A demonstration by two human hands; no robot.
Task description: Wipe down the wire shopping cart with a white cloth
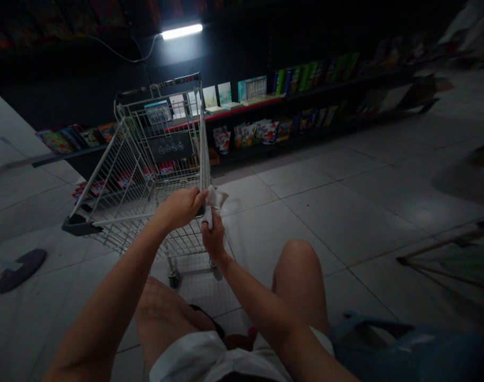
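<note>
A metal shopping cart (pixel 124 220) stands right in front of me, its near end towards my knees. My left hand (pixel 182 206) is closed at the cart's near right corner, its fingertips against a crumpled white cloth (pixel 216 197). Just below and to the right, my right hand (pixel 214 236) grips the lower part of that cloth, against the outside of the same corner. The cloth and the hands partly hide the corner's dark plastic cap. Inside the cart, the wire basket shows a dark panel (pixel 170 147) at the far end.
Shelves behind the cart carry books (pixel 252 89), bagged goods (pixel 261 132) and green tubs (pixel 301 78). A lit tube lamp (pixel 182 32) hangs above. On the tiled floor lies a dark curved object (pixel 21 270). A blue plastic stool (pixel 377 339) is at my right.
</note>
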